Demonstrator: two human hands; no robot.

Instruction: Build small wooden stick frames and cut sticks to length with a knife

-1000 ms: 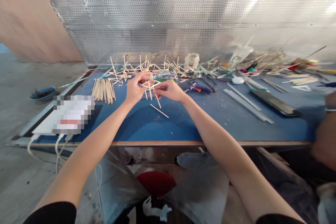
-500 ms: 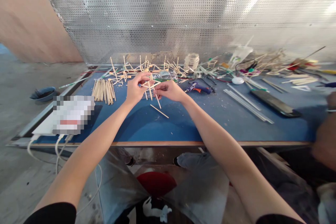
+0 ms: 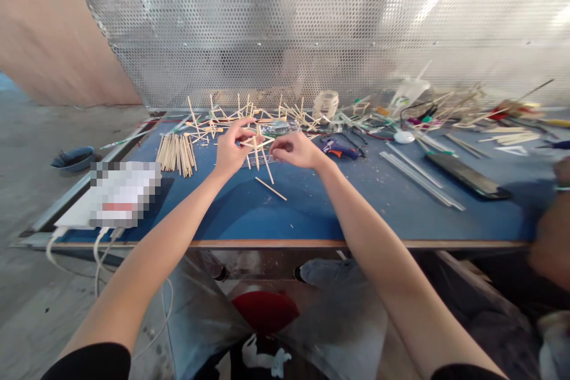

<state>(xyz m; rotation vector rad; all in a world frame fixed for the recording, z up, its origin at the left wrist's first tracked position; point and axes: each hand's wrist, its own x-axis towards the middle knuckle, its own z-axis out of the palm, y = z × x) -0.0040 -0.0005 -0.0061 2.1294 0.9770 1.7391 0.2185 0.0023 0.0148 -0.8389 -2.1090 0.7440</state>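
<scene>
My left hand (image 3: 231,150) is closed on a small frame of crossed wooden sticks (image 3: 257,149), held up over the blue tabletop. Just right of that frame is my right hand (image 3: 296,150), its fingers curved and loosely apart, with nothing visible in them. A single loose stick (image 3: 271,188) lies below the hands. To the left rests a row of cut wooden sticks (image 3: 177,154). Behind the hands stand several glued stick frames (image 3: 214,122). A blue glue gun (image 3: 339,149) lies beyond my right hand.
Clear glue sticks (image 3: 418,178) and a black phone (image 3: 465,175) lie on the right. A plastic jar (image 3: 325,105) stands near the perforated metal panel (image 3: 267,24). A white box with cables (image 3: 73,214) sits at the left edge. Another person's arm (image 3: 554,231) is at far right.
My right hand has let go of the stick frame and drawn back to the right. My left hand still holds the frame in nearly the same place.
</scene>
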